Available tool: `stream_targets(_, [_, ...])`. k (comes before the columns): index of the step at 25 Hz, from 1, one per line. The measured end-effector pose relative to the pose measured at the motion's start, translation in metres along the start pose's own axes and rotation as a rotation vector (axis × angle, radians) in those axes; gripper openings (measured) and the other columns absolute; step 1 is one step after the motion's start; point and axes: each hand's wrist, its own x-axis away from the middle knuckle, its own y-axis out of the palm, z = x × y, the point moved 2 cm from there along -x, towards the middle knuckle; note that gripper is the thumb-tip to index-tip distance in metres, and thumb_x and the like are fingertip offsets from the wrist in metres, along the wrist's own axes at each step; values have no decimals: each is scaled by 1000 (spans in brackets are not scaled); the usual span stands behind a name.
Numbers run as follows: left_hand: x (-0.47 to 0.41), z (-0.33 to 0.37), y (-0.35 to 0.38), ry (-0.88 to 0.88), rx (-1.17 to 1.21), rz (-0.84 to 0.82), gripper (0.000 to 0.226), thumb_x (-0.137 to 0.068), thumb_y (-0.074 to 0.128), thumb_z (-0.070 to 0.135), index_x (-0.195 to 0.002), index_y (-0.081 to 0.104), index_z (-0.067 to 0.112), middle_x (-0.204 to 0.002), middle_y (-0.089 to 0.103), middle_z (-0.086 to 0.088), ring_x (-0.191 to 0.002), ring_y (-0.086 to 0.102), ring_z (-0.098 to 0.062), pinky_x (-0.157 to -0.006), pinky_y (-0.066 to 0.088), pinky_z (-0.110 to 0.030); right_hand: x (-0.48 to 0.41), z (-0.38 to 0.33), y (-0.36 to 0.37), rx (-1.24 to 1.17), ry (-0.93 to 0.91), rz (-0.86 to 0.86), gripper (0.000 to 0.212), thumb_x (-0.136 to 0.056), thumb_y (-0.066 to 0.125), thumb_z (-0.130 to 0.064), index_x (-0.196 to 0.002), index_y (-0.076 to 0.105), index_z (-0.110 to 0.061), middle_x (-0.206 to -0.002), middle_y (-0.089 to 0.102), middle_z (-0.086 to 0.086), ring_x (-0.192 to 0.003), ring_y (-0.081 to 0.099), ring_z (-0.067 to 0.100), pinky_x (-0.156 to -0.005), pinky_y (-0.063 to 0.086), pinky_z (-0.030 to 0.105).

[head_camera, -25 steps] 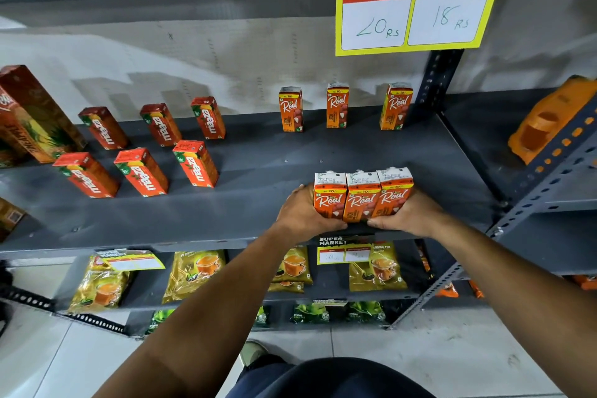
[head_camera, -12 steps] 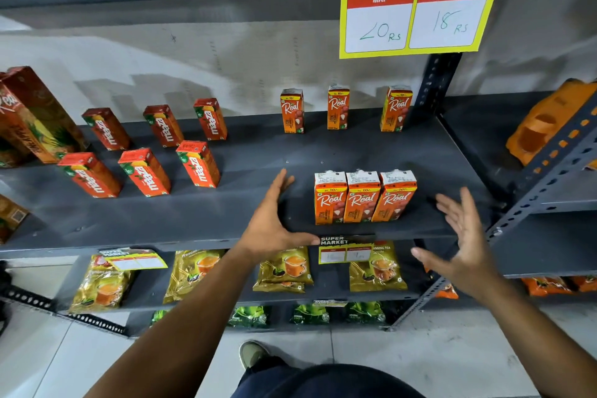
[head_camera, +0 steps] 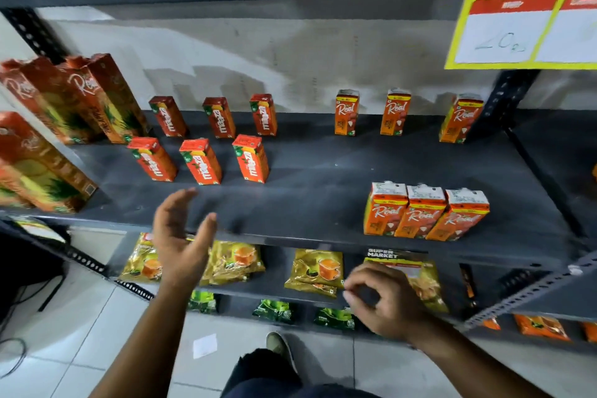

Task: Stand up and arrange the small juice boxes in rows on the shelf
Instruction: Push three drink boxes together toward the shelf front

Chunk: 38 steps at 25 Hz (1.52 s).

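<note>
Left hand (head_camera: 181,242): open wide, fingers spread, empty, in front of the shelf's near edge, left of centre.
Right hand (head_camera: 384,300): fingers loosely curled, empty, below the shelf's near edge.
Shelf (head_camera: 323,200): dark grey metal.
Real juice boxes, near row (head_camera: 423,213): three upright, touching side by side, near right.
Real juice boxes, far row (head_camera: 395,113): three upright, spaced apart, far right by the wall.
Maaza boxes (head_camera: 206,139): six upright, two rows of three, left of centre.
Tall cartons (head_camera: 74,100): far left.
Price sign (head_camera: 523,19): yellow, top right.
Tea packets (head_camera: 315,270): on the lower shelf.
</note>
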Motion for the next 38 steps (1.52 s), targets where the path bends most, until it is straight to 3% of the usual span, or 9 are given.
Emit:
stream_targets(3, [-35,-13,-56,-43,113,314,49,-74,74,16,-115,49,26,-119,59,-6,-117,55,-18,-105,39,-43,-51,-27,23,-52,-29,-43,23,-79,72,-18,-100,64,-19,-93,66,-5,-83,62,6,-72,54,28])
stream_targets(6, [-67,-33,-76,-151,140,459,61,-73,80,6,-122,45,19,-126,57,-9,-120,54,-16,-107,38,-37,-112,-41,37,-155,104,18,53,-76,75,-21,-123,53,-27,-117,61,-5,-108,59,2,-92,51,27])
stream_targets(11, [-135,-73,-94,-315,-54,76,115,-47,90,33,-144,30,17,-147,40,-4,-135,38,-11,-111,32,-30,-215,-35,61,-273,464,25,103,-67,85,-16,-148,22,-24,-147,42,3,-132,44,17,-110,37,37])
stream_targets(14, [-171,-98,-109,-406,-55,-174,132,-40,96,32,-147,23,16,-147,40,-6,-135,40,-14,-110,35,-35,-251,-34,77,-223,548,-30,95,-65,87,-20,-142,32,-31,-132,52,-5,-117,54,10,-99,46,35])
stream_targets(17, [-199,-110,-115,-442,-55,-347,102,-49,87,0,-139,39,7,-116,64,-7,-107,61,-15,-96,51,-36,-269,-30,98,-292,621,-38,54,-65,87,-14,-108,58,-28,-102,68,-7,-91,67,10,-79,54,28])
stream_targets(21, [-207,-105,-98,-380,-231,-481,60,-51,92,3,-102,63,15,-88,69,4,-76,65,-3,-69,50,-12,-281,-29,122,-339,621,-20,38,-65,84,-1,-96,70,-17,-89,75,-4,-82,72,12,-75,60,31])
stream_targets(23, [-203,-103,-84,-403,-202,-577,61,-52,93,9,-102,61,22,-90,70,7,-76,65,4,-66,49,-9,-288,-33,134,-364,624,-15,38,-64,82,6,-88,68,-21,-76,74,-11,-73,71,5,-68,57,23])
stream_targets(30, [-196,-107,-59,-385,-147,-736,57,-57,92,22,-105,63,26,-99,72,7,-91,68,-3,-87,55,-31,-292,-37,155,-279,662,-30,53,-53,91,-4,-91,66,-32,-93,73,-7,-89,71,14,-88,56,43])
stream_targets(38, [-179,-93,-76,-448,-112,-805,50,-62,90,17,-102,62,28,-98,71,10,-92,67,-1,-81,52,-22,-269,-55,169,-210,599,10,69,-50,93,-7,-104,58,-31,-100,72,-4,-93,70,15,-89,56,44])
